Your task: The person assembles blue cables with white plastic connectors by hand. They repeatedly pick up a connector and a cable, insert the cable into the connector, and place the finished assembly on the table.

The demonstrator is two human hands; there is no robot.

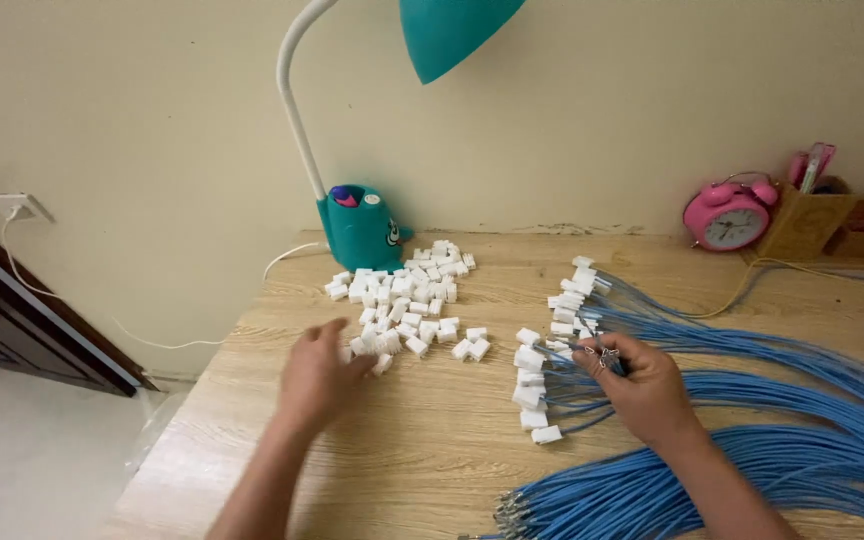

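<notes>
Wooden pen holder (804, 225) at far right: a pink item and a pen stand in it, tops only. Your left hand (317, 378) rests on the near edge of the white connector pile (407, 300), grip unclear, fingertips hidden. Your right hand (642, 385) pinches blue wires (782, 400) beside capped ends on the tabletop (422, 440); lamp shade (452, 30) cut off.

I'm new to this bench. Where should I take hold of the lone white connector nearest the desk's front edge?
Probably pinch the white connector across its two long flat sides, coming from above and its left. Its right end joins a blue wire and the right hand sits there; bare desk lies left.
</notes>
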